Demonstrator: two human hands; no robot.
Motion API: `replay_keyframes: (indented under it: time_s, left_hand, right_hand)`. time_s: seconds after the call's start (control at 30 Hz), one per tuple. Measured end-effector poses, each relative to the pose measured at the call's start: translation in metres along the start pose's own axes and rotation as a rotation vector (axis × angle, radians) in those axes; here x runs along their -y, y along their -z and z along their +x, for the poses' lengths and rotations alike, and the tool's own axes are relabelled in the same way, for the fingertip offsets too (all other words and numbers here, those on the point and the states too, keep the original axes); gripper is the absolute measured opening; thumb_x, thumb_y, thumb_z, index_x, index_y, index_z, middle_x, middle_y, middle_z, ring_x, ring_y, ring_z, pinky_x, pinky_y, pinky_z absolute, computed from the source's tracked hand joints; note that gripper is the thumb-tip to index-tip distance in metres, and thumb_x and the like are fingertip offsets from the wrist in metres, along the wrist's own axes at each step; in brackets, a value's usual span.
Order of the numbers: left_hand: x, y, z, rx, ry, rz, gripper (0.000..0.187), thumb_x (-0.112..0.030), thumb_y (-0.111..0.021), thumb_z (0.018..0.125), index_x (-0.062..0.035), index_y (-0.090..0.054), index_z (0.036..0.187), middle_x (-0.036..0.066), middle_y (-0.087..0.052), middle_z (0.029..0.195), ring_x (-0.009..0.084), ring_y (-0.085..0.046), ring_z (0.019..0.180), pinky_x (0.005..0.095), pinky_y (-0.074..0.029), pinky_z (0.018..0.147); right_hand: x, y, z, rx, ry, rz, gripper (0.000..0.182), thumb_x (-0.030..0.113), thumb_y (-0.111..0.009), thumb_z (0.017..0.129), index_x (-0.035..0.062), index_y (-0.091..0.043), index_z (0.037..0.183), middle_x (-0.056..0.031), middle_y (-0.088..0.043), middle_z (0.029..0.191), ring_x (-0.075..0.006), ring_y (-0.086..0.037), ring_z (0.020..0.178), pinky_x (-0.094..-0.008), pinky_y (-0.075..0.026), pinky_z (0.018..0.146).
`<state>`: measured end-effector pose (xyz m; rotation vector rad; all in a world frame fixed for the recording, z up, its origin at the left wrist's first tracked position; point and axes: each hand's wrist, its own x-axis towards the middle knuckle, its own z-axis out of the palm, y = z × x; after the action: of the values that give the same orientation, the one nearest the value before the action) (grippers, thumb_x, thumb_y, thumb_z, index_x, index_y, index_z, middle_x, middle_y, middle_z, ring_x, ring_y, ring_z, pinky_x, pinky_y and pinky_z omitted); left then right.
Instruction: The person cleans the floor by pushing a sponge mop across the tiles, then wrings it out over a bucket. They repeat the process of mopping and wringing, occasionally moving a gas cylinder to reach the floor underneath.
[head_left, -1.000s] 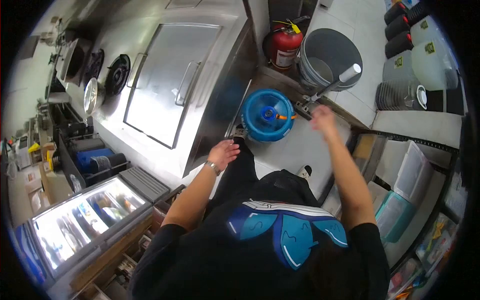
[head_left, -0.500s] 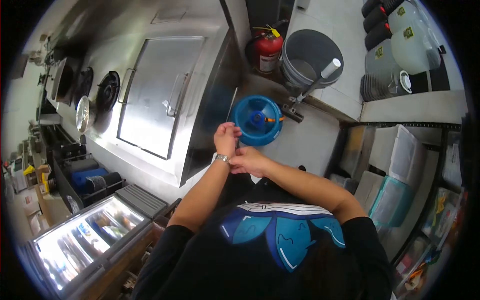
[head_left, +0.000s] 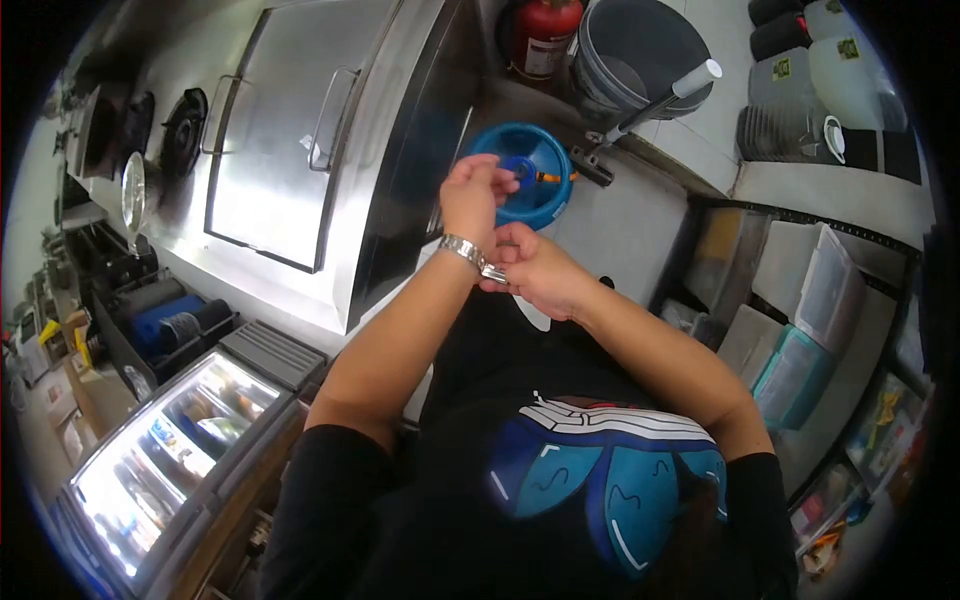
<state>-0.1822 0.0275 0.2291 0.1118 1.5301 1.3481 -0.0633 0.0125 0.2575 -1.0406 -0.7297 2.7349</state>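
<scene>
My left hand [head_left: 472, 198] hangs over the blue gas cylinder [head_left: 553, 205], its fingers loosely bent and apart, with nothing visible in them. Around that wrist sits a metal-band wristwatch [head_left: 462, 248]. With its fingertips, my right hand [head_left: 545, 272] pinches the watch band on the inner side of the left wrist. A part of the band sticks out towards the right fingers; I cannot make out whether the clasp is undone. The cylinder stands on the floor beyond both hands, with a blue regulator and an orange hose on top, partly hidden by my left fingers.
A steel counter [head_left: 280, 120] with a burner [head_left: 185, 133] runs along the left. Ahead stand a fire extinguisher [head_left: 545, 40] and a grey bucket [head_left: 640, 45] with a white-ended handle in it. Shelves hold plastic containers [head_left: 790, 375] at right. A lit glass case [head_left: 170, 450] is at lower left.
Both hands have moved up in the view, and the left now overlaps the cylinder. The right fingers stay at the watch, whose band now juts out more. The view has shifted.
</scene>
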Motion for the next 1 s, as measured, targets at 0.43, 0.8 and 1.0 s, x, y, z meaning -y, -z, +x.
replay_keyframes:
  time_s: [0.43,0.8,1.0]
  left_hand:
    - [0.002,0.021,0.004,-0.009,0.312,-0.256,0.017,-0.019,-0.051,0.083,-0.0078,-0.052,0.096,0.005,-0.058,0.077,0.0184,-0.057,0.074,0.0310,-0.043,0.064]
    - [0.031,0.031,-0.019,0.359,0.230,-0.261,0.021,-0.012,-0.045,0.087,-0.0036,-0.045,0.107,0.015,-0.056,0.099,0.0261,-0.056,0.092,0.0380,-0.047,0.080]
    - [0.016,0.033,-0.035,0.288,0.416,-0.458,0.023,-0.005,-0.042,0.086,-0.0045,-0.042,0.109,0.019,-0.047,0.118,0.0301,-0.049,0.107,0.0416,-0.042,0.090]
  right_hand:
    - [-0.006,0.004,-0.005,0.061,-0.025,-0.394,0.014,0.002,-0.055,0.074,0.0018,-0.055,0.088,-0.0025,-0.053,0.073,-0.0085,-0.052,0.063,-0.0215,-0.044,0.055]
    - [-0.007,-0.006,-0.007,-0.340,0.581,-0.854,0.013,0.013,-0.065,0.074,0.0017,-0.061,0.077,-0.0066,-0.053,0.072,-0.0153,-0.050,0.063,-0.0279,-0.040,0.058]
    - [-0.001,-0.008,-0.012,-0.347,0.629,-0.966,0.016,0.019,-0.064,0.072,0.0036,-0.062,0.072,-0.0135,-0.056,0.078,-0.0284,-0.054,0.075,-0.0361,-0.042,0.066]
